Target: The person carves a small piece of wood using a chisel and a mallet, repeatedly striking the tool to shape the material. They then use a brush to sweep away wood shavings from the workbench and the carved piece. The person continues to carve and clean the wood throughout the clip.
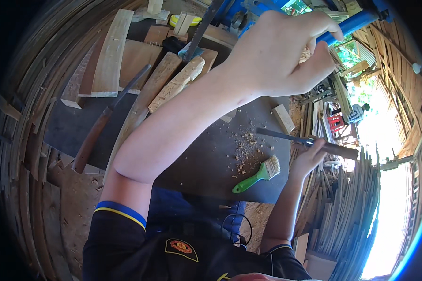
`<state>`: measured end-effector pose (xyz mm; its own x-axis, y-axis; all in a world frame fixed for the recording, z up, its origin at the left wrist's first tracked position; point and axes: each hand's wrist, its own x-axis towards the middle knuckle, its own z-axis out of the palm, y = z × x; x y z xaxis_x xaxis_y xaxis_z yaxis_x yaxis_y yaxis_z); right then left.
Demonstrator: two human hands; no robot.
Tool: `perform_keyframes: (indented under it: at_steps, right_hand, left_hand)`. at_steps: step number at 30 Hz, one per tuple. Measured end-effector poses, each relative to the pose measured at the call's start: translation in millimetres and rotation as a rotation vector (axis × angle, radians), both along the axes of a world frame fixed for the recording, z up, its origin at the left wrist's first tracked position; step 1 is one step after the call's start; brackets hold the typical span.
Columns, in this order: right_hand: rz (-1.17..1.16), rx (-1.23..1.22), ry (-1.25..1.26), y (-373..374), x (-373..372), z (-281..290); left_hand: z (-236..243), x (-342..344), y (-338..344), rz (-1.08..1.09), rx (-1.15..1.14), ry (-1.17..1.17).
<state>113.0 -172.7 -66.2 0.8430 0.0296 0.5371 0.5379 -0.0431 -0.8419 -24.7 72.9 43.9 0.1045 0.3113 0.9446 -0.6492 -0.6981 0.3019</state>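
My left hand (286, 56) reaches across to the upper right, its fingers and thumb closed round a blue bar (349, 29). Part of a light piece of wood (305, 56) shows behind that hand; the rest is hidden. At the right edge of the dark worktop, my right hand (308, 159) grips a chisel (340, 151) by its brown wooden handle. The chisel's dark blade points left over the worktop, above scattered wood chips (248, 146). A brush (253, 181) with a green handle and pale bristles lies close to the chips.
The dark worktop (192, 161) carries a long wooden-handled tool (93, 140) at left, several boards (111, 56), a rough carved piece (178, 83) and a handsaw (202, 29). A small wood block (283, 119) lies near the right edge. Stacked timber (347, 201) stands at right. A person (357, 112) is far off.
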Motion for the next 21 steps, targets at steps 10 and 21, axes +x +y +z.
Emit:
perform_keyframes:
  at_steps: [10,21]
  right_hand:
    - [0.356,0.623,0.526,39.7,66.9,-30.1]
    - [1.084,-0.241,0.730,6.5,23.5,9.6]
  left_hand:
    - [2.8,23.7,10.6,-0.130,0.201,-0.219]
    - [11.3,-5.7,9.5,-0.169,0.158,-0.175]
